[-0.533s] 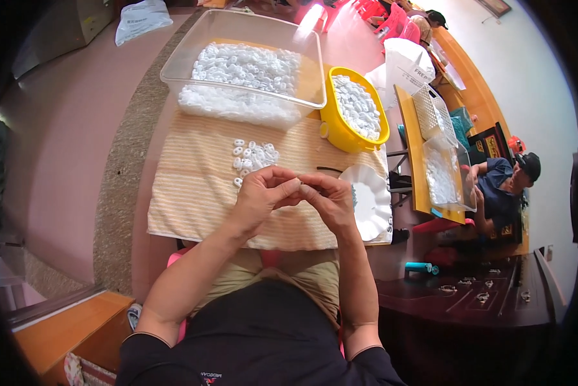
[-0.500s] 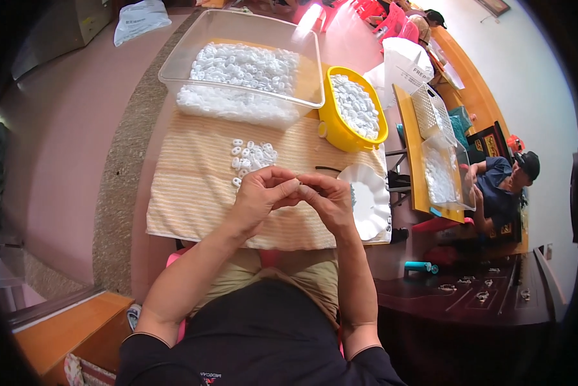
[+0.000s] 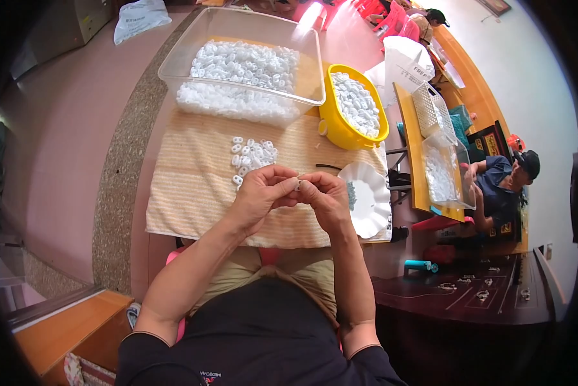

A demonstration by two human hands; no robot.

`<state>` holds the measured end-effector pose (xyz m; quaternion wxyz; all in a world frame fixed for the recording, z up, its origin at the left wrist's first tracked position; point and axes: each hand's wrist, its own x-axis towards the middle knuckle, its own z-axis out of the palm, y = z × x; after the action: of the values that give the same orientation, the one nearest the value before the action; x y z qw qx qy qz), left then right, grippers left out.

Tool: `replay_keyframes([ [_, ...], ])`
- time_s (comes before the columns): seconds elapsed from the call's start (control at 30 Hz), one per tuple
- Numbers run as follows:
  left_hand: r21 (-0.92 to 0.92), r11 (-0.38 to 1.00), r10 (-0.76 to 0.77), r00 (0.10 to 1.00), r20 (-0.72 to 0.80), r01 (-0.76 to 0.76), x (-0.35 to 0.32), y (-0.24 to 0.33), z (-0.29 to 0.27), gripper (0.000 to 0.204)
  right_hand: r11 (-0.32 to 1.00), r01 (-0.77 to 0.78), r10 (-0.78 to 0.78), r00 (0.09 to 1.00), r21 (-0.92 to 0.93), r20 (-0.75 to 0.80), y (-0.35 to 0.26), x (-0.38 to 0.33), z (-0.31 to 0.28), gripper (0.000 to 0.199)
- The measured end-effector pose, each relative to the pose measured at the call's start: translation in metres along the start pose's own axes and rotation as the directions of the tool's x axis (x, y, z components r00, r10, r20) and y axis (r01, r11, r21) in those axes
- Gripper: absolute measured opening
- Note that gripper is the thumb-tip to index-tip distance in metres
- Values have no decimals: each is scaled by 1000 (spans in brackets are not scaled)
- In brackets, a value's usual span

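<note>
My left hand and my right hand meet above the front of the striped cloth, thumbs and fingertips pinched together. Between them shows a sliver of a small pale piece, mostly covered by the fingers, so its kind cannot be made out. Just beyond my left hand lies a loose pile of small white oval plastic parts with two holes each. Beside my right hand stands a white scalloped dish, holding a little heap of tiny grey-green bits.
A large clear bin of white parts stands at the back, next to a yellow tub of similar parts. A thin black strip lies near the dish. To the right, a co-worker sits at another table with a clear bin.
My fingertips have shifted slightly around the pinch, and a bit more of the pale piece shows. My right hand has moved a little left, uncovering more of the grey-green bits.
</note>
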<state>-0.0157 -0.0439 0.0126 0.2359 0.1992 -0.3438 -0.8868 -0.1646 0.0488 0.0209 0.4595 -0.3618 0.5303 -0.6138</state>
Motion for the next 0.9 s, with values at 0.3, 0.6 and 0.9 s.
replay_keyframes([
  [0.3, -20, 998, -64, 998, 27, 65, 2, 1, -2, 18, 1000, -14, 14, 1000, 5, -4, 4, 1, -4, 18],
  [0.6, -172, 981, -89, 996, 22, 91, 3, -7, -4, 18, 995, 15, -27, 993, -98, -117, -3, -8, 11, 18],
  [0.9, -209, 978, -34, 999, -29, 27, 5, -5, -4, 18, 810, 108, -267, 943, -577, -198, -26, -43, -29, 8],
])
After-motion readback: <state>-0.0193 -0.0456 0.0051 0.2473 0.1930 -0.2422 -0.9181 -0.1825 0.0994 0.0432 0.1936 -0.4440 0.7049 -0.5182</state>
